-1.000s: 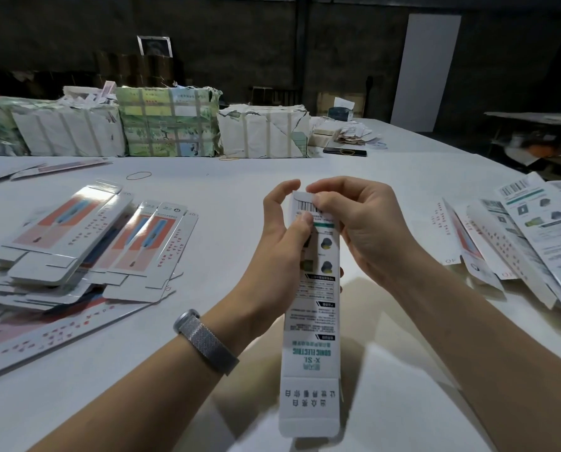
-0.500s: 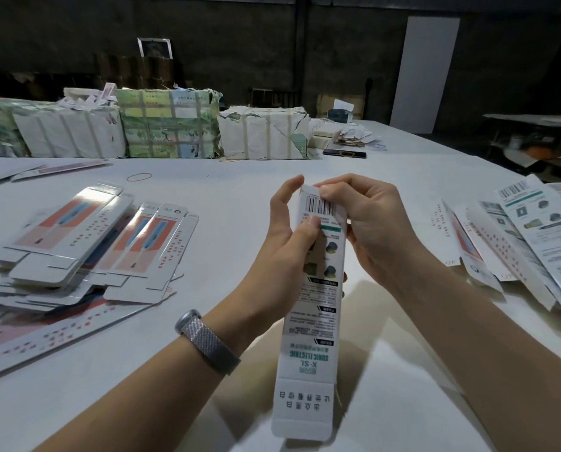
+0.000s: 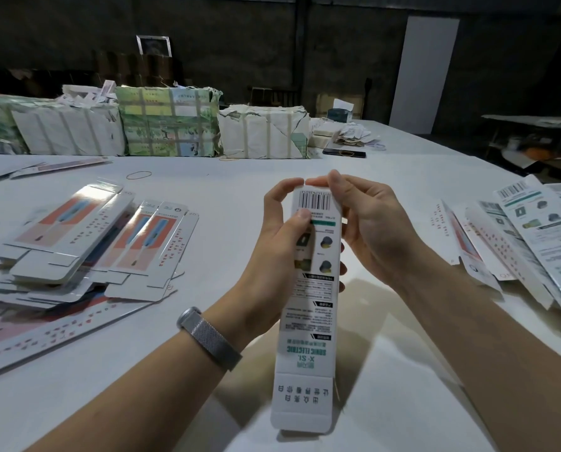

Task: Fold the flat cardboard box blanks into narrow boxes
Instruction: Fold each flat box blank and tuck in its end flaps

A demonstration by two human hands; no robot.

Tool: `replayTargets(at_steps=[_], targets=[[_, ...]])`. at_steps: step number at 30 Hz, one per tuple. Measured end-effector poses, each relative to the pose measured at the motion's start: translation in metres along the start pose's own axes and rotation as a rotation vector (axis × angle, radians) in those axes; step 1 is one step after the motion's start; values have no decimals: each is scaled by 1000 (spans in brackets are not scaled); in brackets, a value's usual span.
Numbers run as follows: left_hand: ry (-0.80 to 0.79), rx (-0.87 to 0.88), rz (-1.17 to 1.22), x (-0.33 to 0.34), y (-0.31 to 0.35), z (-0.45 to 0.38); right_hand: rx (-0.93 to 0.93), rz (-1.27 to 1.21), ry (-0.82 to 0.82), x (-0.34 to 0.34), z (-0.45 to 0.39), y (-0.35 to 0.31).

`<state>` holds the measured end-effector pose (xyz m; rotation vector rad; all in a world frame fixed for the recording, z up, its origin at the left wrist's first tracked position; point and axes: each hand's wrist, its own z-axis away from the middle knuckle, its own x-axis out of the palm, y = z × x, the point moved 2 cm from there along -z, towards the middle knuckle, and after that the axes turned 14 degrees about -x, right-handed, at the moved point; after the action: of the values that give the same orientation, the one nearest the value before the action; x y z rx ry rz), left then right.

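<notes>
Head cam: I've got the narrow box [image 3: 308, 308] held upright over the white table [image 3: 233, 197], both hands at its far end. My left hand [image 3: 279, 256] grips the left edge, thumb pressed on the printed face just below the barcode. My right hand [image 3: 367, 230] curls round the right edge, fingertips [image 3: 318, 181] pinching the top end. The two index tips nearly meet above it.

Readable print, upside down to me: "SONIC ELECTRIC", "X-S1", a barcode at the far end, a green stripe, and a row of Chinese characters on the near flap. Small text is too fine to read.

Versus half a second ago: the box has swung closer to vertical, its far end is squarer, and my left index has come up over the top.

Folded boxes [image 3: 86, 243] with orange-and-blue artwork are heaped at left; flat blanks [image 3: 533, 243] fan out at right. Silver mesh band [image 3: 209, 337] on my left wrist.
</notes>
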<state>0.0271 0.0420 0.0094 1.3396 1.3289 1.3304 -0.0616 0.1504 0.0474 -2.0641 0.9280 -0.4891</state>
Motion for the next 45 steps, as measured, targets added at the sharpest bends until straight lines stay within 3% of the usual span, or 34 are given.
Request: replayTargets(at_steps=[5, 12, 18, 22, 25, 30, 34, 37, 39, 45], targets=[[19, 0, 37, -2, 0, 0, -58, 57, -17, 3, 2, 5], [91, 9, 63, -2, 8, -2, 24, 90, -79, 11, 5, 12], [-13, 47, 222, -3, 10, -7, -25, 389, -164, 22, 10, 10], [-13, 6, 103, -4, 10, -13, -2, 481, -51, 5, 3, -3], [128, 16, 52, -10, 13, -20, 26, 649, 119, -27, -9, -22], [229, 80, 27, -32, 8, -26, 42, 1274, 117, -117, -11, -80], [270, 64, -65, -37, -1, -31, 387, 1589, 171, -216, 0, -121], [271, 64, -134, -40, -11, -34, 640, 1683, 137, -274, 22, -127], [281, 41, -184, -42, -15, -37, 713, 1627, 159, -298, 38, -123], [306, -23, -267, -36, -13, -34, 648, 1931, 127, -296, 37, -120]])
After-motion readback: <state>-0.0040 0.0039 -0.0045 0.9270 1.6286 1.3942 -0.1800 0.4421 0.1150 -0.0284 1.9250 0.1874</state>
